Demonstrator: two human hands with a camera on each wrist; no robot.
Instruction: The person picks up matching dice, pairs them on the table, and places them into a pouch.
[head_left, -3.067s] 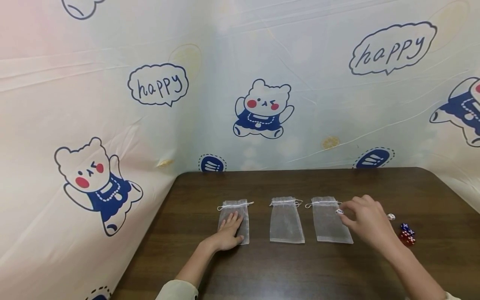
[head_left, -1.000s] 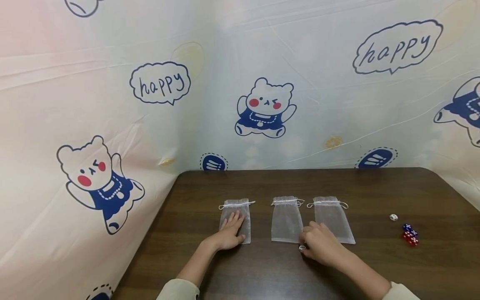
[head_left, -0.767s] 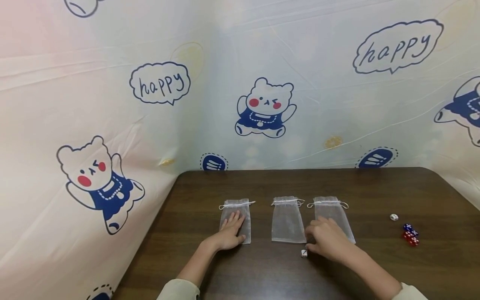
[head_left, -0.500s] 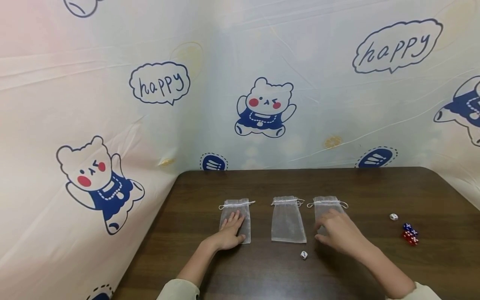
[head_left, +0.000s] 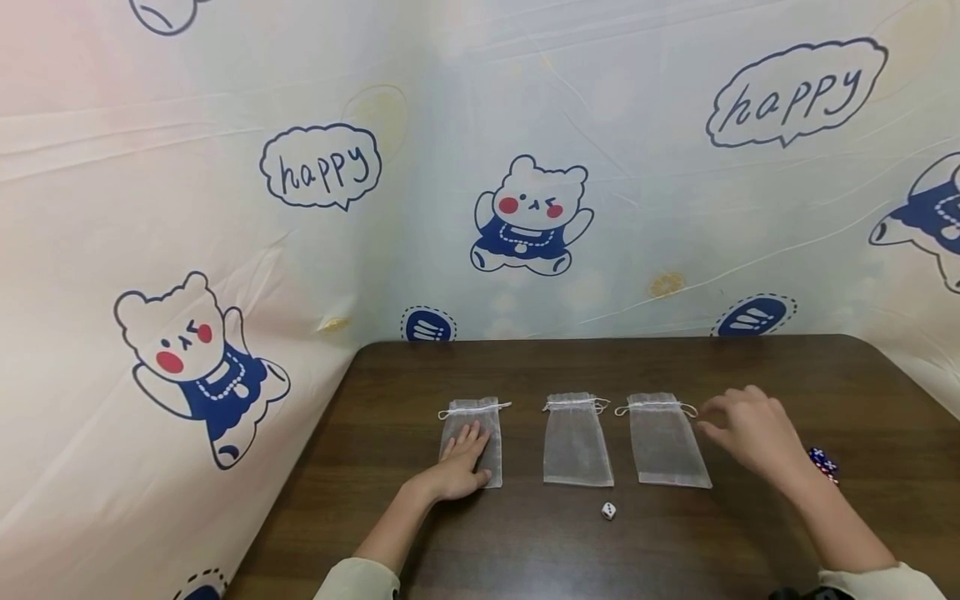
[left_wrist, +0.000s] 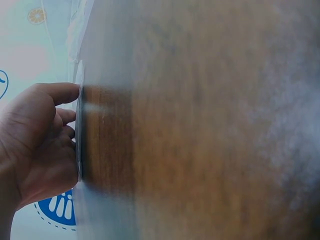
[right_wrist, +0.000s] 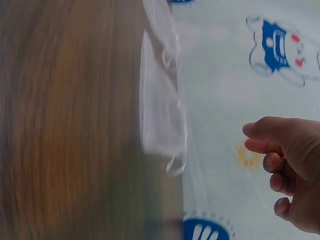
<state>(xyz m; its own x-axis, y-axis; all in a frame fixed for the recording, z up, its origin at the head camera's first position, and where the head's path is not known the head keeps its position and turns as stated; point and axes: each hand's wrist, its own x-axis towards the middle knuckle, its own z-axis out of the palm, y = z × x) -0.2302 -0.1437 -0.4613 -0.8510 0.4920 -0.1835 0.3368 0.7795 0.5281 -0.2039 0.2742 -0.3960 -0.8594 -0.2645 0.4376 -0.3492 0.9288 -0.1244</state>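
1. Head: left hand (head_left: 452, 475) flat on sheer white drawstring pouch (head_left: 492, 454); small white cubic die (head_left: 608, 511) before the middle pouch (head_left: 576, 446).
2. Left wrist: it grips nothing visible.
3. Right wrist: right hand (right_wrist: 300, 162) narrowly curled, apparently empty (die-placing, I'd judge); next likely calls for a fine pinch.

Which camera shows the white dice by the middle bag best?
The head view: nothing covers the white die there, and its dark spots show. It lies on the near side of the middle bag. Neither wrist view shows that die; both show blurry brown tabletop instead.
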